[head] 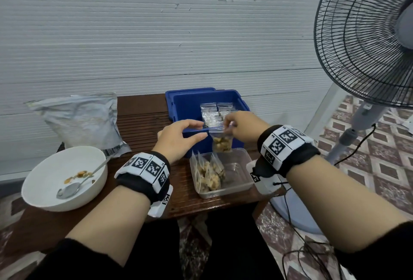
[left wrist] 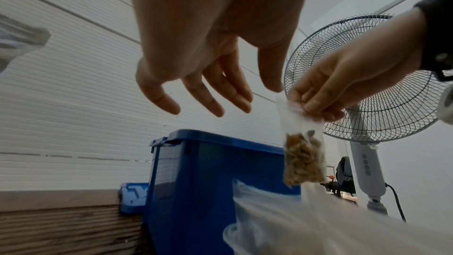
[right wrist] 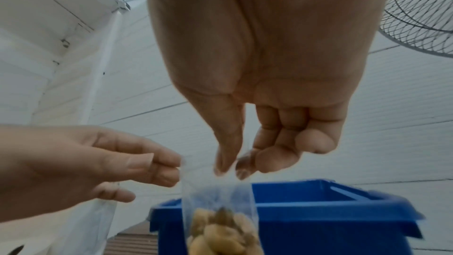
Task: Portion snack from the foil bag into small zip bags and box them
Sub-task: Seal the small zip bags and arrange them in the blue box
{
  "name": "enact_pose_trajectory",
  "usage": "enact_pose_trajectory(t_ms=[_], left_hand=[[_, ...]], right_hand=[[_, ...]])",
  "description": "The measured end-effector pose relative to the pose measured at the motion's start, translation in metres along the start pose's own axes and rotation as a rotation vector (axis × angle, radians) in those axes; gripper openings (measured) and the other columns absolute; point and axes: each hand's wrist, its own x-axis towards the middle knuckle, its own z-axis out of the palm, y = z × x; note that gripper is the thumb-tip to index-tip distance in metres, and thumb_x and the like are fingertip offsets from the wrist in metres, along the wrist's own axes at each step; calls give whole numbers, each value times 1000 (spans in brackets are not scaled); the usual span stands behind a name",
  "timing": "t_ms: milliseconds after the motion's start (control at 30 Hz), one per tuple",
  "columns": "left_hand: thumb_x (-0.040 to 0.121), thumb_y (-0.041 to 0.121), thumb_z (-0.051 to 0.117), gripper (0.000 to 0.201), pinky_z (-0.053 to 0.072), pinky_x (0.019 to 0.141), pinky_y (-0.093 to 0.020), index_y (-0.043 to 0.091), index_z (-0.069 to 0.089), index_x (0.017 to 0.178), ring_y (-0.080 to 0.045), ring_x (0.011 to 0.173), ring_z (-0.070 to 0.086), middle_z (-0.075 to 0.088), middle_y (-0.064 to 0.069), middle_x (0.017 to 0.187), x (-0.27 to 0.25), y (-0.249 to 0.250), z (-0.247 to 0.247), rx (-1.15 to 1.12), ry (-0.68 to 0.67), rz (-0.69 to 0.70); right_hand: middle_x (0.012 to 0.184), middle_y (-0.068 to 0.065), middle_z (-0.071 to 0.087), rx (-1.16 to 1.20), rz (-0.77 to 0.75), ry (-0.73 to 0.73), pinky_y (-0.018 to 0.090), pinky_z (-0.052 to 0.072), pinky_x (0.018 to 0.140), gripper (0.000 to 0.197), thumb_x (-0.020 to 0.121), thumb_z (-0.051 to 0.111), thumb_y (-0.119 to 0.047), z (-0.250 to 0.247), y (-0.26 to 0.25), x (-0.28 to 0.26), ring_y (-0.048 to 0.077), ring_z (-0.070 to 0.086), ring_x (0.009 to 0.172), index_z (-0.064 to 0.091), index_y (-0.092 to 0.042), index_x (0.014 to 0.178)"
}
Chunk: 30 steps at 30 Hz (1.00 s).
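1. Judging by the clear box (head: pixel 240 187) at lower centre of the head view, part of the job is done: a few filled zip bags (head: pixel 209 173) stand in its left half, and the right half shows bare plastic.
2. One more filled bag (head: pixel 221 143) hangs in the air at centre frame, just above the clear box and in front of the blue bin (head: pixel 192 105). It has not been boxed.
3. The right hand (head: pixel 243 126) pinches this bag's top edge between thumb and fingertips; the wrist view shows the other fingers curled in behind.
4. The left hand (head: pixel 178 140) holds nothing. Its fingers are loosely spread and its fingertips sit right at the bag's upper left corner; I cannot tell whether they touch it.
5. Whether the zip strip is pressed closed cannot be told. My guess is that sealing, or checking the seal, is the step in hand.
6. Left to do, as I judge it: drop this bag into the box, then fill more. Empty zip bags (head: pixel 212 113) lie in the blue bin, and the foil bag (head: pixel 82 121) at left looks far from empty.
7. The held bag is small and clear, its lower half packed with tan, lumpy snack pieces, its upper half flat and empty.
8. The bowl (head: pixel 40 190) at lower left holds a spoon (head: pixel 69 190) and only a few crumbs.
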Motion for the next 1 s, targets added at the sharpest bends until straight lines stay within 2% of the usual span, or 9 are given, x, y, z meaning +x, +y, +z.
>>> enact_pose_trajectory(t_ms=[100, 233, 367, 467, 600, 667, 767, 900, 1000], left_hand=[[82, 45, 70, 9, 35, 106, -52, 47, 62, 79, -9, 112, 57, 64, 29, 91, 4, 6, -2, 16, 6, 11], [86, 42, 66, 14, 35, 104, -52, 41, 59, 74, -11, 105, 58, 63, 25, 87, 6, 9, -5, 55, 62, 16], [85, 44, 68, 10, 36, 102, -53, 42, 61, 78, -2, 95, 59, 67, 20, 85, 4, 6, -7, 15, 77, 29], [86, 42, 67, 12, 35, 101, -54, 41, 61, 76, -2, 93, 58, 66, 22, 81, 2, 6, -5, 6, 82, 35], [87, 41, 66, 14, 35, 101, -55, 39, 61, 73, -6, 94, 57, 66, 23, 81, 1, 4, -5, -6, 91, 25], [82, 53, 65, 11, 35, 102, -55, 43, 64, 79, -5, 98, 59, 67, 27, 84, 0, 2, -4, -18, 67, 21], [69, 70, 55, 27, 37, 102, -54, 51, 62, 87, 2, 98, 59, 66, 32, 88, -2, 1, -2, -49, 50, 33], [73, 61, 52, 18, 36, 102, -55, 51, 60, 86, -3, 99, 57, 61, 39, 87, -5, 7, -2, -33, 58, 33], [74, 58, 53, 14, 36, 101, -57, 51, 60, 83, -7, 99, 57, 60, 38, 88, -4, 9, -3, -40, 66, 37]], right_hand=[[94, 0, 55, 66, -72, 43, 23, 36, 63, 10, 95, 52, -10, -1, -8, 3, 14, 49, 88, 54, -18, 90], [94, 0, 57, 159, -107, 92, 25, 37, 73, 11, 94, 53, -8, 6, -11, 9, 15, 51, 87, 56, -19, 90], [77, -3, 55, 259, -123, 135, 24, 39, 63, 7, 94, 55, -13, 10, -10, 8, 15, 51, 76, 57, -17, 90], [79, 1, 57, 279, -139, 150, 24, 41, 65, 7, 94, 55, -11, 10, -9, 6, 15, 51, 74, 61, -14, 92], [78, -7, 57, 351, -149, 160, 12, 43, 69, 17, 88, 59, 1, 10, -3, 5, 6, 53, 75, 64, -15, 94], [78, -5, 57, 407, -159, 190, 12, 45, 69, 26, 85, 61, 5, 11, 2, 5, 8, 55, 75, 60, -21, 88], [77, -3, 58, 462, -155, 234, 9, 45, 64, 35, 82, 61, 10, 15, 7, 5, 10, 55, 72, 56, -25, 83], [76, -5, 57, 501, -162, 227, 10, 45, 68, 31, 83, 61, 8, 17, 9, 4, 5, 55, 71, 57, -23, 84], [77, -7, 57, 517, -165, 209, 12, 44, 71, 27, 84, 65, 1, 19, 10, 4, 5, 55, 72, 58, -24, 86]])
